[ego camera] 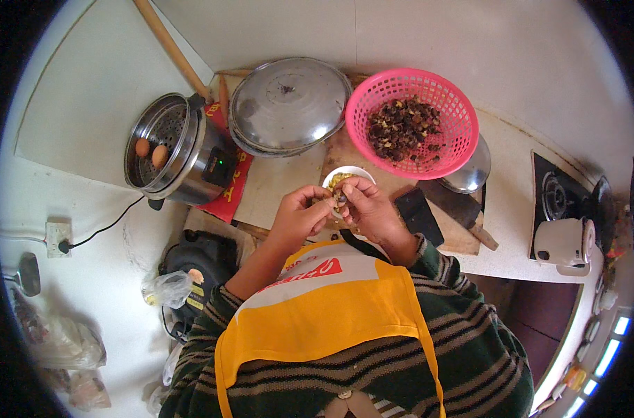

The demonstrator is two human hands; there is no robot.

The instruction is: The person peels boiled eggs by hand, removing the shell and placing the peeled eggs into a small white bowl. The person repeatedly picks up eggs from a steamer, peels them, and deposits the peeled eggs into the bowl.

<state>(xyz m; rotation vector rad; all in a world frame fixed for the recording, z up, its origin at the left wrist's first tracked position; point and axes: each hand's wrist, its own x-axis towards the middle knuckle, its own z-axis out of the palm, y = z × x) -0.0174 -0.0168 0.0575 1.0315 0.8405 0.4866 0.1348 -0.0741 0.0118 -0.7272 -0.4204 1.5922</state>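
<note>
My left hand (302, 213) and my right hand (371, 210) meet over a small white bowl (359, 170). Between their fingertips is a small dark brown piece (340, 197), nut-like, pinched from both sides; the fingers partly cover it. Yellowish bits (339, 178) lie in the bowl, whose near side the hands hide. Beyond my right hand, a pink plastic basket (464, 123) holds a heap of broken dark brown pieces (403, 128) mixed with yellowish crumbs. A wooden cutting board (343, 151) lies under the bowl.
Right of my hands lie a black phone (418, 215) and a cleaver (455, 202). A lidded metal pan (290, 107) stands behind. At left, an electric cooker (199, 175) carries a steamer tray with two brown eggs (160, 156). A white pot (561, 241) sits by the gas stove (554, 196).
</note>
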